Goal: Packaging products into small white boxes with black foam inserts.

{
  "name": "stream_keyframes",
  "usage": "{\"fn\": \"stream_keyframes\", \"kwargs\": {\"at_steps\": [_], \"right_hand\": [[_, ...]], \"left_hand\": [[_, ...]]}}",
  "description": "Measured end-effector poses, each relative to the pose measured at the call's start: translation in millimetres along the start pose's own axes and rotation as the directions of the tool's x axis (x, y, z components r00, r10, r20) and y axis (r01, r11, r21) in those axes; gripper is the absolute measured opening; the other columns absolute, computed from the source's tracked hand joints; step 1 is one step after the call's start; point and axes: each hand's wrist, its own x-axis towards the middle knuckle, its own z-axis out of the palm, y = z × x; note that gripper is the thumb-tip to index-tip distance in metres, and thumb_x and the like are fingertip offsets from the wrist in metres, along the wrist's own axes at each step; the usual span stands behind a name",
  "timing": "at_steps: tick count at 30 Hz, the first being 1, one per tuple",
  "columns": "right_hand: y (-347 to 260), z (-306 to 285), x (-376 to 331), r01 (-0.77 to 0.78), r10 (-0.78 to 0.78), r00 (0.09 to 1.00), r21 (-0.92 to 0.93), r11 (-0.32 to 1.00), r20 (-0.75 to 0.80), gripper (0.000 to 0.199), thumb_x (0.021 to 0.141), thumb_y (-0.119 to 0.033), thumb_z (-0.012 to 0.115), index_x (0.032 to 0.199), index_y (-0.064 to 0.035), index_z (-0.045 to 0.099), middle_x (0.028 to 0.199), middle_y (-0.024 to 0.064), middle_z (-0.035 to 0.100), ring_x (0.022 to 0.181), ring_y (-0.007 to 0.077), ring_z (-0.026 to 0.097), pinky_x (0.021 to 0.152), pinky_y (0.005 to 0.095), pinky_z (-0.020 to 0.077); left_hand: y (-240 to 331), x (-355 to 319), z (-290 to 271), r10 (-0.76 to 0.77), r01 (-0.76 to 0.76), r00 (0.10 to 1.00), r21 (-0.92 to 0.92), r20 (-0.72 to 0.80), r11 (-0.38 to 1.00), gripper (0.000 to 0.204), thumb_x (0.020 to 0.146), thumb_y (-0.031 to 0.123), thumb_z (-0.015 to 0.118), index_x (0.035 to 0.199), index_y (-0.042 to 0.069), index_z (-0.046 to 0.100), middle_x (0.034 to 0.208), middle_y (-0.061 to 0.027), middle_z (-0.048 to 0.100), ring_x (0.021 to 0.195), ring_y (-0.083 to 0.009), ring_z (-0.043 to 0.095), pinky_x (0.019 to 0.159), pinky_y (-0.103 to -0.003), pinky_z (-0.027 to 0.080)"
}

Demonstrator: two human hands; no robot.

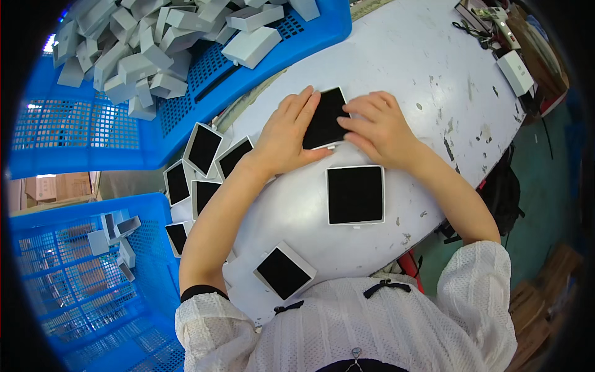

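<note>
A shallow white box with a black inner panel (325, 124) lies on the table between my two hands. My left hand (282, 136) braces its left side, fingers straight along the edge and thumb along the near edge. At the right edge, my right hand (381, 127) has bent fingers, their tips over the rim and on the black panel. Closer to me lies another white box with a black panel (356, 195), untouched. A third such box (286, 271) sits turned at an angle by the table's near edge.
Several similar boxes (204, 149) cluster left of my left forearm, partly hidden by it. A blue crate (248, 65) heaped with white box sleeves (149, 59) stands far left. Below it, another blue crate (145, 248) holds several sleeves. A white device (515, 72) and cables lie far right.
</note>
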Motion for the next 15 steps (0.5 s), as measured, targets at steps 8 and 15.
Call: {"fn": "stream_keyframes", "kwargs": {"at_steps": [8,15], "right_hand": [[-4.9,-9.5,-6.5,-0.017,0.016,0.989,0.004,1.0,0.149,0.033,0.072,-0.021,0.068,0.101,-0.0073,0.064,0.114,0.0075,0.057,0.111,0.0282,0.048,0.094,0.0453,0.0343],[-27.6,-28.6,-24.9,-0.134,0.134,0.991,0.136,0.982,0.009,0.037,0.077,-0.027,0.066,0.108,-0.0072,0.06,0.121,0.0109,0.053,0.113,0.0293,0.047,0.092,0.0449,0.0349]], "left_hand": [[14.4,3.7,2.7,-0.023,0.02,0.999,0.079,0.04,0.997,0.074,0.074,0.044,0.067,0.134,0.01,0.042,0.141,-0.0199,0.029,0.117,-0.0452,0.036,0.1,-0.05,0.031],[21.8,-1.9,1.9,-0.007,-0.073,0.968,0.307,0.25,0.949,0.053,0.084,0.047,0.055,0.134,0.031,0.045,0.149,-0.012,0.024,0.127,-0.0513,0.023,0.099,-0.063,0.024]]}}
